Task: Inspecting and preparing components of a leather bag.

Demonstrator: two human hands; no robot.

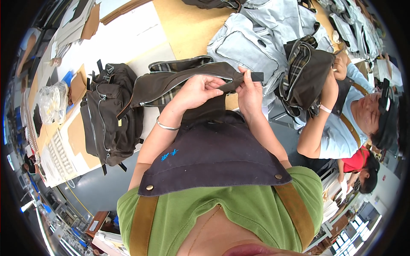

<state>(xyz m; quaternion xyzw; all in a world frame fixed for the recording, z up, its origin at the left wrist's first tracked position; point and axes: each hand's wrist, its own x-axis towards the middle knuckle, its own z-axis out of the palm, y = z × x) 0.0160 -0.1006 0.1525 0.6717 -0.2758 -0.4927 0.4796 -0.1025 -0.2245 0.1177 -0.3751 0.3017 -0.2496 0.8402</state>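
My left hand (197, 91) and my right hand (249, 93) both grip a dark brown bag (171, 83) with plaid lining, held up in front of my apron. My right hand pinches the bag's edge by a short black strap tab (256, 77). My left hand closes over the top edge a little to the left. A metal bangle circles my left wrist.
A finished dark brown bag (110, 117) stands on the table at left. Pale grey bags (256, 38) are piled at the back. A co-worker at right holds another brown plaid-lined bag (305, 74). Cardboard sheets and a clear plastic packet (52, 102) lie at far left.
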